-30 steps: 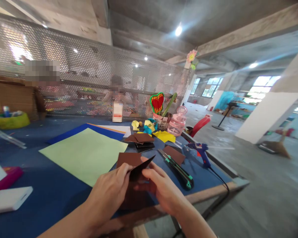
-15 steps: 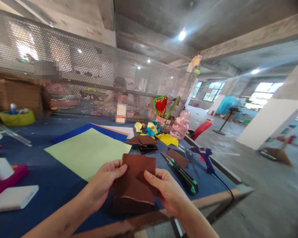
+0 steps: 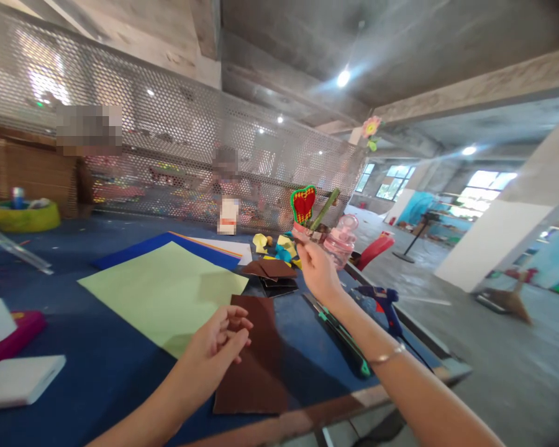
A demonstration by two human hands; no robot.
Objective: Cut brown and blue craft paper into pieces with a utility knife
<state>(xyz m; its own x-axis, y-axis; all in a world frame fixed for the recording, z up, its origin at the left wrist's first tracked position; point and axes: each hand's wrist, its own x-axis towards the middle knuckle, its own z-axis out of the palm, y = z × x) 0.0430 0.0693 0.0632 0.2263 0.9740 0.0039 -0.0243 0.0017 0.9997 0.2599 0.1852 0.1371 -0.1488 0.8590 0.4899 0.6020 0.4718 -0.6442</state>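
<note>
A brown sheet point(image 3: 254, 379) lies flat on the blue table near its front edge. Over its left side hovers my left hand point(image 3: 218, 344), with loosely bent fingers apart and nothing in them. My right hand point(image 3: 319, 270) is stretched forward to the holder point(image 3: 300, 231) at the table's back right, its fingers bent together; whatever they grip there is hidden. In that holder stand a red heart decoration with a green rim point(image 3: 303, 205) and a green stick point(image 3: 325, 210). A utility knife point(image 3: 338, 335) lies partly beneath my right forearm.
A pale green sheet point(image 3: 163, 295) rests over blue paper point(image 3: 121, 251). Small brown pieces point(image 3: 274, 269) and crumpled yellow scraps point(image 3: 259, 243) lie behind. At right are a glue gun point(image 3: 386, 304) with a cord and a pink bottle point(image 3: 340, 245). A white box point(image 3: 23, 379) is at left.
Both hands have let go of the brown sheet, which now lies on the table. My right hand has moved forward to the holder, while my left has stayed near the sheet and its fingers have loosened.
</note>
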